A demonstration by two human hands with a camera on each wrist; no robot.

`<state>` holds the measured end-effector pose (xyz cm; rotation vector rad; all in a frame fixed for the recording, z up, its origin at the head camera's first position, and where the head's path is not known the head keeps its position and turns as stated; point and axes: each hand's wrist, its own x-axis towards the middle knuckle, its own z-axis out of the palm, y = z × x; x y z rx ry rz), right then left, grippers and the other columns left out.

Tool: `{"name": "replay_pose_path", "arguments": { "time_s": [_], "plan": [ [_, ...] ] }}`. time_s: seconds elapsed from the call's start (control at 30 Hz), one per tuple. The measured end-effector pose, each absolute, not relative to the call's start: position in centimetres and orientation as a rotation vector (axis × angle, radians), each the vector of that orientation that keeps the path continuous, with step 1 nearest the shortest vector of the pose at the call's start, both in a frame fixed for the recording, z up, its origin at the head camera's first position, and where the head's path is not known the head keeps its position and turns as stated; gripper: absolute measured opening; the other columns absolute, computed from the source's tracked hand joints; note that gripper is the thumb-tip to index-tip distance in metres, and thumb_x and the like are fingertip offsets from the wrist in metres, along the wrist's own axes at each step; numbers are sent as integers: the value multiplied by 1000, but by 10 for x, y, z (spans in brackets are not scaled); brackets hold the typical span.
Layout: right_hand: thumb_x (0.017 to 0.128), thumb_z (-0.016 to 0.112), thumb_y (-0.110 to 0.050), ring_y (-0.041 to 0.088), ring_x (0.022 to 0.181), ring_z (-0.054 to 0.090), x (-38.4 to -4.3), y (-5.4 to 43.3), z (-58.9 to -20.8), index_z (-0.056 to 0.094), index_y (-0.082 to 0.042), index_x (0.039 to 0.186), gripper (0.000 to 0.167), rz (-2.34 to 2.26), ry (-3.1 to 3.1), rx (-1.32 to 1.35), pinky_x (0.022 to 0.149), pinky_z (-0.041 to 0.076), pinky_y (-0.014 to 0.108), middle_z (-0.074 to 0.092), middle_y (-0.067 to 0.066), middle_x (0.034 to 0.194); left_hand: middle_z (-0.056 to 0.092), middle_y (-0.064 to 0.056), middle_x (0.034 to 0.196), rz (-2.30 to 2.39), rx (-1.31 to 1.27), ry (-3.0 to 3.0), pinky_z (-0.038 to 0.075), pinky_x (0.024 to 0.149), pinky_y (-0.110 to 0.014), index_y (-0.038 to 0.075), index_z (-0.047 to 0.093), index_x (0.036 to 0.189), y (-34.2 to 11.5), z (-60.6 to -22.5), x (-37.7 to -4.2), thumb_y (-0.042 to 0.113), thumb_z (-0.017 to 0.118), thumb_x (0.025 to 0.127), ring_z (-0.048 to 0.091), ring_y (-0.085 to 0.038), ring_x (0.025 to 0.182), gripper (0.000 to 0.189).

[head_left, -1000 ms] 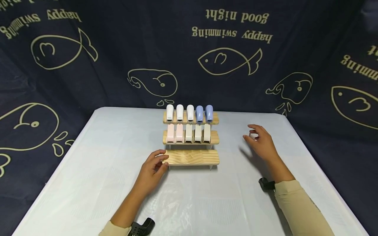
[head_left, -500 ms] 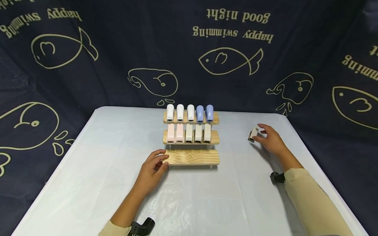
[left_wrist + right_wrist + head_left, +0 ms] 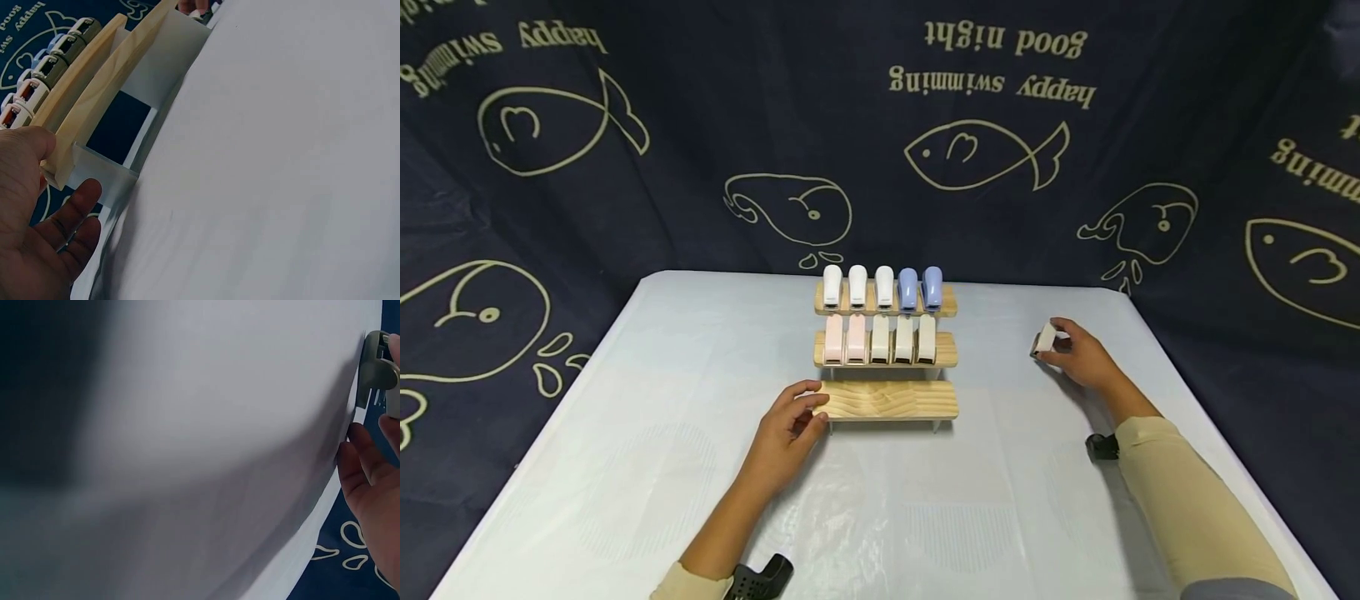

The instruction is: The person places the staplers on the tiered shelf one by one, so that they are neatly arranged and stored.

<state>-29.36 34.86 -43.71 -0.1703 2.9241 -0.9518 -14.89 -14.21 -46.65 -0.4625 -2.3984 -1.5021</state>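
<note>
My right hand (image 3: pixel 1081 354) pinches a small white stapler (image 3: pixel 1046 337) near the table's right side. In the right wrist view, that stapler's dark grey-green part (image 3: pixel 377 370) shows beside the fingertips, partly cut off by the frame. My left hand (image 3: pixel 784 437) grips the left end of the bare front wooden shelf (image 3: pixel 887 400), thumb and a finger on either side of the board. Behind it, the middle shelf (image 3: pixel 946 350) bears two pink staplers (image 3: pixel 845 339) and three cream staplers (image 3: pixel 903 340). The back shelf (image 3: pixel 948 300) carries three white staplers (image 3: pixel 857 287) and two blue staplers (image 3: pixel 920 288).
The shelves stand on thin clear supports (image 3: pixel 103 172), rising in steps toward the back. A white cloth covers the table (image 3: pixel 625 433). A dark blue curtain (image 3: pixel 820 100) printed with fish hangs behind it.
My right hand has shifted rightward from a second ago. Half a second ago the stapler was more exposed, with looser fingers; now they close around it. The left hand has stayed put.
</note>
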Motion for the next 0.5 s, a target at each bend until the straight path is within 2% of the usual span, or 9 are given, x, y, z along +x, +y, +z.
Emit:
{"name": "replay_pose_path", "arguments": {
  "time_s": [0.3, 0.5],
  "plan": [
    [94, 69, -22, 47, 126, 47, -295, 347, -438, 29, 3, 151, 73, -936, 2960, -112, 99, 42, 58, 45, 33, 141, 55, -6, 135, -1491, -481, -2392, 55, 71, -25, 4, 70, 118, -141, -466, -150, 6, 68, 94, 63, -12, 83, 24],
    [94, 70, -23, 45, 123, 50, -289, 345, -437, 31, 3, 150, 73, -979, 2983, -124, 89, 48, 51, 44, 31, 141, 55, -6, 135, -1488, -477, -2399, 55, 72, -25, 5, 70, 118, -141, -467, -149, 7, 69, 94, 63, -12, 84, 24]
  ]
}}
